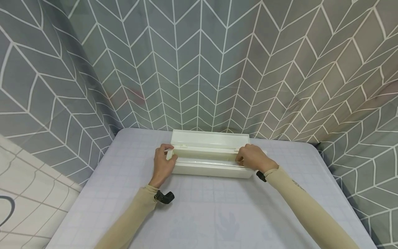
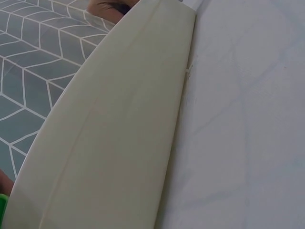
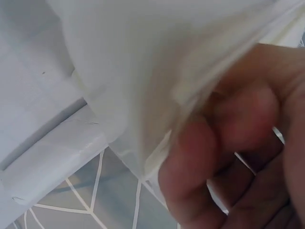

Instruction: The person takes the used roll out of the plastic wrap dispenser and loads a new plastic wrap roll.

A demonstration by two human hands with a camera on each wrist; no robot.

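A long white box (image 1: 214, 172) lies across the table with its lid (image 1: 211, 138) tipped back, so its pale inside shows. My left hand (image 1: 164, 164) grips the box's left end, thumb at the front and fingers behind. At the other end, my right hand (image 1: 253, 158) has its fingers curled over the edge and reaching inside. Close up in the right wrist view, bent fingers (image 3: 190, 157) press against a pale, thin, blurred edge; whether film lies there I cannot tell. The left wrist view is mostly filled by the box's smooth outer wall (image 2: 109, 119).
The box stands near the back edge of a table with a pale, faintly patterned cover (image 1: 202, 214). Grey curtains (image 1: 199, 69) with white chevron lines hang behind and at the sides. A small green thing (image 2: 3, 207) shows at the left wrist view's lower left edge.
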